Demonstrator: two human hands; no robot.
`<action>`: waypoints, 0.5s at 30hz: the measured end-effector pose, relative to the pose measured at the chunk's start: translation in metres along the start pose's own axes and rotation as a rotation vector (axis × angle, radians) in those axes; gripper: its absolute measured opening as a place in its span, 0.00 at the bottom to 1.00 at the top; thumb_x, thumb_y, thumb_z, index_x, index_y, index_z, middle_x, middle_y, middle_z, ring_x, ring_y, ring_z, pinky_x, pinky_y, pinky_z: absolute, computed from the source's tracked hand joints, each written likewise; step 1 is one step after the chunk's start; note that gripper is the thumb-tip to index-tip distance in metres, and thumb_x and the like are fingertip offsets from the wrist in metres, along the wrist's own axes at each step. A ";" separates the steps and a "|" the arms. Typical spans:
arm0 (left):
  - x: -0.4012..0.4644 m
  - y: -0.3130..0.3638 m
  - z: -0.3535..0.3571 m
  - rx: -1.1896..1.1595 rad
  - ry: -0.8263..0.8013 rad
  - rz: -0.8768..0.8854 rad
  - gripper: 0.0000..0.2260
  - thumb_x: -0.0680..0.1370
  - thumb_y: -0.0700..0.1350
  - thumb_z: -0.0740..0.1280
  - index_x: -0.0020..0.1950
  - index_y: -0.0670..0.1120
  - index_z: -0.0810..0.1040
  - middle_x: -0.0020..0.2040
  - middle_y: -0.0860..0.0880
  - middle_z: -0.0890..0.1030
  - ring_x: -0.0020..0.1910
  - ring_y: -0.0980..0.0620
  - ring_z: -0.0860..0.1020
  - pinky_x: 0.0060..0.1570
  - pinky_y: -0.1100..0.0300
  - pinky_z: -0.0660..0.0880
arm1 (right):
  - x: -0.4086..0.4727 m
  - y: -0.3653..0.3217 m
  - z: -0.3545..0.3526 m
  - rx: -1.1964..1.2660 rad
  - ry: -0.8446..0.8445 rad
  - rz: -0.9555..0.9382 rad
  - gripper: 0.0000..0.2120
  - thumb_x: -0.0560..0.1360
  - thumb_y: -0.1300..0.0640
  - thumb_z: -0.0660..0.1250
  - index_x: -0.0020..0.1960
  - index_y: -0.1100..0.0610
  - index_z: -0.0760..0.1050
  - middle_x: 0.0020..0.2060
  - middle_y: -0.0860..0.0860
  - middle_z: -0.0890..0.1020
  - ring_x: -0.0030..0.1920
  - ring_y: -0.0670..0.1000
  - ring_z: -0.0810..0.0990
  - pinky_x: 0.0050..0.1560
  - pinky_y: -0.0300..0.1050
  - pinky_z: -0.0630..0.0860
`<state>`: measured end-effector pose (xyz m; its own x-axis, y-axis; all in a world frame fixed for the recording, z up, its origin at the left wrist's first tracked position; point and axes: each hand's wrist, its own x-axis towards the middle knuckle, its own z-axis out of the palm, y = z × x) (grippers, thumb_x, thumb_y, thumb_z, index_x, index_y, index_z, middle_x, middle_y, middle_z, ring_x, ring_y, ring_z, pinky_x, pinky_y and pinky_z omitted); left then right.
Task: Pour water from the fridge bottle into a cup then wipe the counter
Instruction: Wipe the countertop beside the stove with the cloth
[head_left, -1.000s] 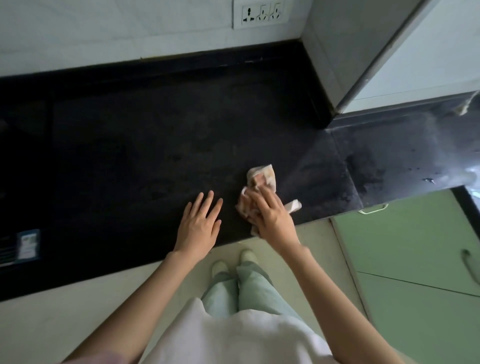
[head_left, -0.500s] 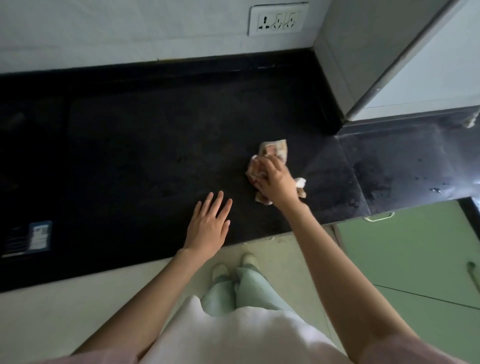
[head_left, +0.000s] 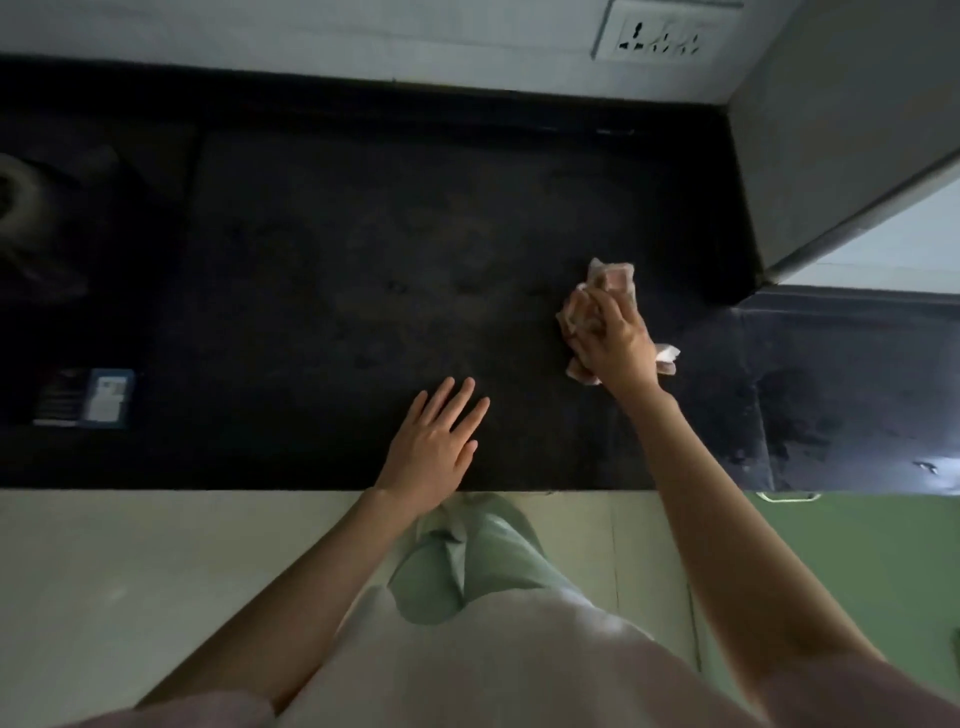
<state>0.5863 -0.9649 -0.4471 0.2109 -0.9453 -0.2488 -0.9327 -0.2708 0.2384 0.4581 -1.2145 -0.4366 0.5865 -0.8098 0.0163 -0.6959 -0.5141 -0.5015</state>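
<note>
A crumpled pinkish cloth (head_left: 610, 278) lies on the black stone counter (head_left: 363, 270), pressed down under my right hand (head_left: 613, 340), whose fingers are closed on it. The cloth sticks out past the fingertips and beside the wrist. My left hand (head_left: 436, 444) rests flat on the counter near its front edge, fingers spread, holding nothing. No bottle or cup is in view.
A white wall with a socket plate (head_left: 665, 34) runs behind the counter. A grey-white cabinet side (head_left: 831, 130) juts out at the right. A dark stove with a blue label (head_left: 106, 397) sits at the left. Green cupboard doors (head_left: 857, 571) stand lower right.
My right hand has pushed the cloth away from the front edge, farther back and to the right on the counter. My left hand has stayed flat in place.
</note>
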 end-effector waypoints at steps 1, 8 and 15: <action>0.001 0.001 0.000 0.004 0.000 -0.004 0.24 0.83 0.52 0.54 0.78 0.52 0.52 0.79 0.48 0.49 0.78 0.46 0.47 0.76 0.47 0.48 | 0.015 -0.011 0.009 -0.004 -0.018 -0.030 0.25 0.72 0.53 0.70 0.67 0.57 0.71 0.67 0.58 0.71 0.63 0.62 0.73 0.56 0.58 0.75; 0.001 0.005 -0.002 0.031 0.028 -0.032 0.23 0.80 0.52 0.56 0.75 0.49 0.64 0.77 0.45 0.61 0.76 0.44 0.58 0.72 0.46 0.57 | -0.013 -0.049 0.042 0.009 -0.189 -0.487 0.27 0.74 0.54 0.69 0.70 0.55 0.67 0.70 0.57 0.69 0.67 0.62 0.70 0.61 0.59 0.74; 0.001 0.015 -0.006 -0.027 0.054 -0.107 0.22 0.81 0.53 0.49 0.74 0.50 0.66 0.77 0.47 0.62 0.76 0.46 0.57 0.73 0.48 0.55 | 0.003 0.038 -0.008 0.011 -0.091 -0.326 0.25 0.72 0.58 0.71 0.67 0.59 0.71 0.67 0.61 0.71 0.64 0.65 0.72 0.61 0.59 0.73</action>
<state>0.5743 -0.9704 -0.4385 0.3254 -0.9189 -0.2232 -0.8956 -0.3752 0.2389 0.4301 -1.2386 -0.4480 0.8123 -0.5746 0.0999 -0.4616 -0.7380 -0.4922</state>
